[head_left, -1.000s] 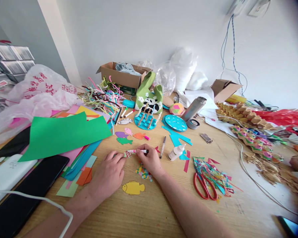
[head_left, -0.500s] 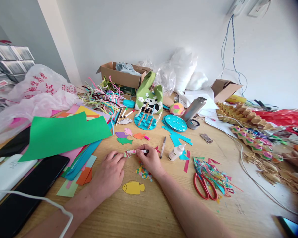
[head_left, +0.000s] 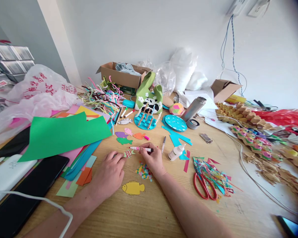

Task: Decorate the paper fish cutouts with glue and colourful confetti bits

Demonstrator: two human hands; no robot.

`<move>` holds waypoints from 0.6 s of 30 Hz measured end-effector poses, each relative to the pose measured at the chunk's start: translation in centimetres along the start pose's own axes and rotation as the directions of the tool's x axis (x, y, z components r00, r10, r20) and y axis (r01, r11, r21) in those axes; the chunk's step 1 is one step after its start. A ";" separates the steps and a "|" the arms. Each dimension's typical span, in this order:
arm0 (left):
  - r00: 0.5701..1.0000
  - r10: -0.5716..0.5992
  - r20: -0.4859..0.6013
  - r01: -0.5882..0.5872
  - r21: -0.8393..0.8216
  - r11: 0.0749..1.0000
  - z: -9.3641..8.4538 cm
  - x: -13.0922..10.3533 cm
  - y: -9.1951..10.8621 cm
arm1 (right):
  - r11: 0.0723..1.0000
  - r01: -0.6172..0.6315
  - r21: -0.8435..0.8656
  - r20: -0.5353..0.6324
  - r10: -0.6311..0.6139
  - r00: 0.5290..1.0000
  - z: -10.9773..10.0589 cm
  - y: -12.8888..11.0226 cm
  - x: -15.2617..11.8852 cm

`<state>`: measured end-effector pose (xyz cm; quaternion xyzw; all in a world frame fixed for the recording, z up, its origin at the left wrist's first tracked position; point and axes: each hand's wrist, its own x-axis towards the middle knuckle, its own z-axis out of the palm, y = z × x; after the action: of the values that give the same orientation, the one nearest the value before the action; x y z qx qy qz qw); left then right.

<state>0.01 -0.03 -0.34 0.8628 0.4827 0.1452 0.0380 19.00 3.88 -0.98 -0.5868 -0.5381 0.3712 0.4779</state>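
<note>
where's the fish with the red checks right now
In the head view, the red-checked fish lies on the table left of centre, at the left hand, just below the tip of the marker in the right hand.

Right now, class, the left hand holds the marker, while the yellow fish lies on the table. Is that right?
No: the head view shows the right hand holding the marker. The yellow fish does lie on the table.

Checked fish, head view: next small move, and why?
Probably lower the marker's tip onto the checked fish. The right hand grips the marker with its tip uncapped and close to the fish, and the left hand has its fingers at the fish's edge, apparently steadying it.
</note>
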 end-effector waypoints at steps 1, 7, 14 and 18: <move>1.000 0.002 0.002 -0.002 0.001 1.000 0.0 0.0 0.0 | 1.000 0.006 0.010 -0.013 -0.006 1.000 0.0 -0.1 0.0; 1.000 -0.008 0.018 0.009 -0.008 1.000 0.0 0.0 0.1 | 0.998 0.026 0.051 -0.046 -0.024 0.999 -0.1 -0.2 0.2; 1.000 -0.015 0.001 0.015 -0.028 1.000 -0.1 0.0 0.3 | 0.998 0.025 0.065 -0.043 -0.022 0.999 0.0 -0.2 0.2; 1.000 -0.018 0.007 0.018 -0.038 0.999 -0.2 0.0 0.3 | 0.998 0.002 0.069 -0.011 -0.001 1.000 0.0 -0.3 0.1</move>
<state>0.22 -0.26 -0.14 0.8581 0.4875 0.1510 0.0574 18.95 3.97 -0.73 -0.5716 -0.5228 0.3861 0.5009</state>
